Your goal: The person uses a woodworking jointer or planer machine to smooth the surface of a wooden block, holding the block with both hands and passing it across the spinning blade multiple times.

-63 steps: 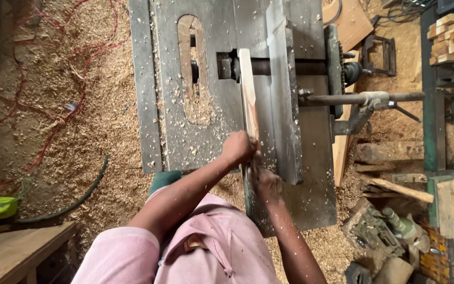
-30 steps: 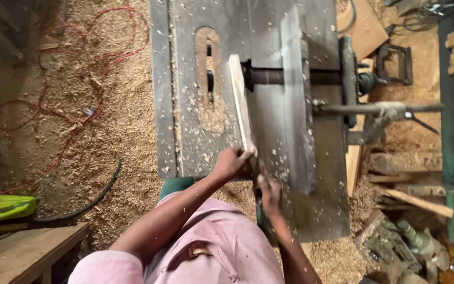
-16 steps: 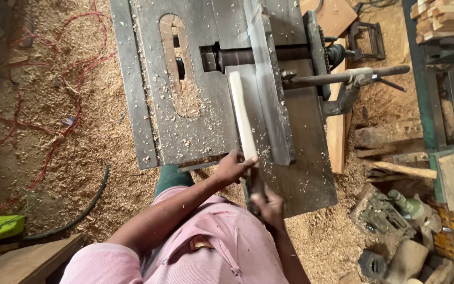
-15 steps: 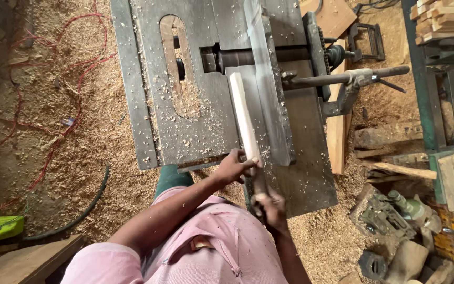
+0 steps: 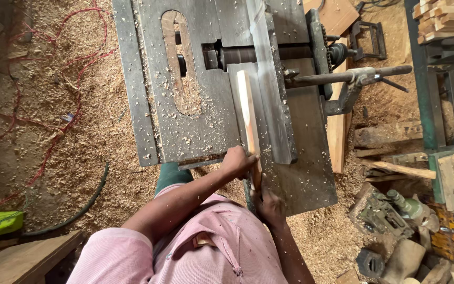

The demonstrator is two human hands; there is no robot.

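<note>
1. Pale wood on grey steel: a narrow wooden strip point(image 5: 248, 113) lies lengthwise on the machine table point(image 5: 195, 131), tight against the upright metal fence point(image 5: 269, 89), its far end just short of the cutter slot point(image 5: 248, 54).
2. Left hand point(image 5: 237, 160) is closed over the strip's near end at the table's near edge, fingers curled on top of it.
3. Right hand point(image 5: 269, 204) sits behind it at the near edge; it looks wrapped round the strip's tail, but the grip is hard to read from above.
4. Change from two seconds back: the strip's far end lay past the cutter slot then and now stops short of it, and the hands are further off the near edge. So the piece has been drawn back toward the person.
5. Hidden or unclear: the cutter in the slot is dark and cannot be made out, and the strip's last stretch vanishes under the hands. The pink shirt point(image 5: 222, 247) covers the table's near corner. Sawdust point(image 5: 64, 142) blankets the floor.
</note>
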